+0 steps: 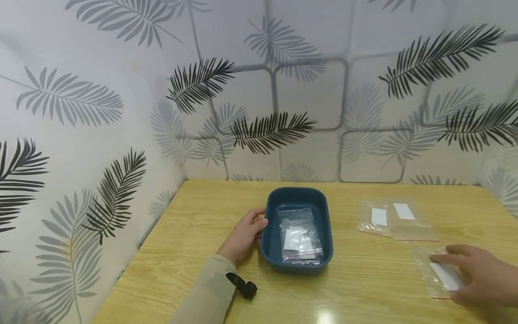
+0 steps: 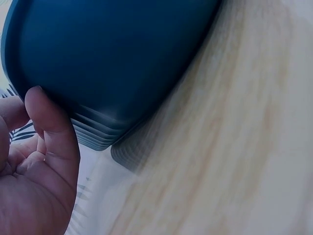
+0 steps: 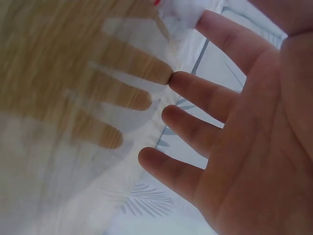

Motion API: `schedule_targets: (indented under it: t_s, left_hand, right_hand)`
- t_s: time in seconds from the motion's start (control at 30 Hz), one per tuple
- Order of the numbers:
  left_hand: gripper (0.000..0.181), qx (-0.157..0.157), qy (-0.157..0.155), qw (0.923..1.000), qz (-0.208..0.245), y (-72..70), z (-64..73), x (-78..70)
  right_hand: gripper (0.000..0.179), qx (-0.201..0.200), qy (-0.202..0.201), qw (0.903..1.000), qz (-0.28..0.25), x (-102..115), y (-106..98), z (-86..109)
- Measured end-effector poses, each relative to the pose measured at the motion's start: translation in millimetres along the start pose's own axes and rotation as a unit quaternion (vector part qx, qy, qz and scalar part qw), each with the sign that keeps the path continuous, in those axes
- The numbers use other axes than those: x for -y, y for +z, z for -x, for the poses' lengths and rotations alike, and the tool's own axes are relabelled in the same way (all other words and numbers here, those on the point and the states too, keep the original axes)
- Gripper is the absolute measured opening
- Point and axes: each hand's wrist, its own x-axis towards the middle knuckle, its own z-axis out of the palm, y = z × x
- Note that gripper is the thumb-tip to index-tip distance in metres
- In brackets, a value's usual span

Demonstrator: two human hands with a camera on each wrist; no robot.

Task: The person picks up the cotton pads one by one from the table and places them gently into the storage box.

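Two hands at work on a wooden tabletop (image 1: 364,288), one at a blue tray, one on a clear bag.

The left hand (image 1: 244,235) rests against the left wall of the blue tray (image 1: 269,252), fingers loosely curled and thumb touching the rim; clear bags (image 1: 299,236) with white slips lie inside the tray. Further right, two more bags (image 1: 390,219) lie flat side by side, well apart from both hands. At the right edge, the right hand (image 1: 479,274) lies spread, fingers straight, pressing on a clear bag with a white slip (image 1: 437,272) just in front of the pair.
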Motion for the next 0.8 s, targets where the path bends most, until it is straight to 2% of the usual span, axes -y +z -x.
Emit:
schedule_targets:
  t_s: [0.3,0.6,0.8]
  left_hand:
    - [0.048,-0.003,-0.003,0.9999,-0.009,-1.0,0.2,0.9]
    - [0.047,-0.007,-0.006,0.9999,-0.005,0.2,1.6,-0.3]
    - [0.048,-0.007,0.0,0.9998,-0.017,-0.3,1.3,0.4]
  right_hand:
    - [0.075,-0.041,-0.017,0.999,-0.006,7,-5,0.5]
    - [0.07,-0.081,-0.039,0.9959,-0.01,9,0,2.7]
    - [0.066,-0.082,-0.022,0.9963,0.01,17,-2,-1.7]
